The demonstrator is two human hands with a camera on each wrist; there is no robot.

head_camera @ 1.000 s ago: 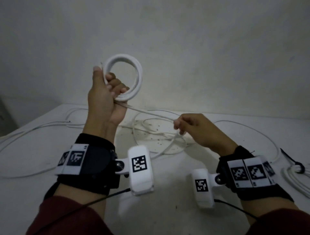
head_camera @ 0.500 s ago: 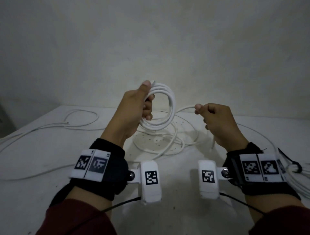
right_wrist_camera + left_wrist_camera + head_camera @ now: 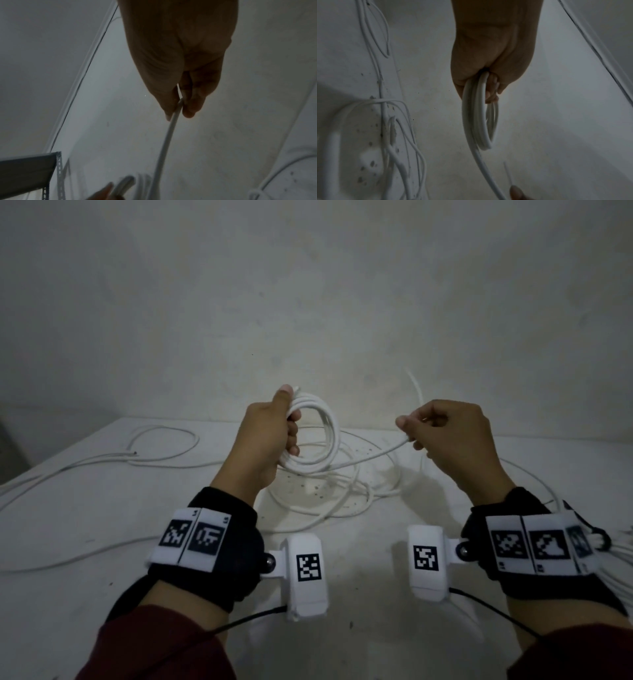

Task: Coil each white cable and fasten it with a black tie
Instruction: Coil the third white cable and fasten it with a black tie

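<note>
My left hand (image 3: 270, 436) grips a coil of white cable (image 3: 322, 440) held upright above the table, thumb on top; in the left wrist view the coil (image 3: 477, 119) hangs from the curled fingers (image 3: 491, 89). The loose run of that cable (image 3: 370, 455) leads right to my right hand (image 3: 442, 433), which pinches it between thumb and fingers. The right wrist view shows the cable (image 3: 169, 129) leaving the pinch. Its tail (image 3: 416, 386) rises behind the right hand. A tied coil with a black tie (image 3: 597, 537) lies at the far right, mostly hidden by my wrist.
Loose white cables (image 3: 161, 446) trail over the white table (image 3: 85, 508) at the left, and a tangle of cable (image 3: 329, 494) lies under my hands. A plain wall stands close behind. A grey metal shelf (image 3: 29, 174) shows in the right wrist view.
The left hand brought the coil down and to the right, toward the middle. The right hand rose and moved right, drawing the loose cable out from the coil.
</note>
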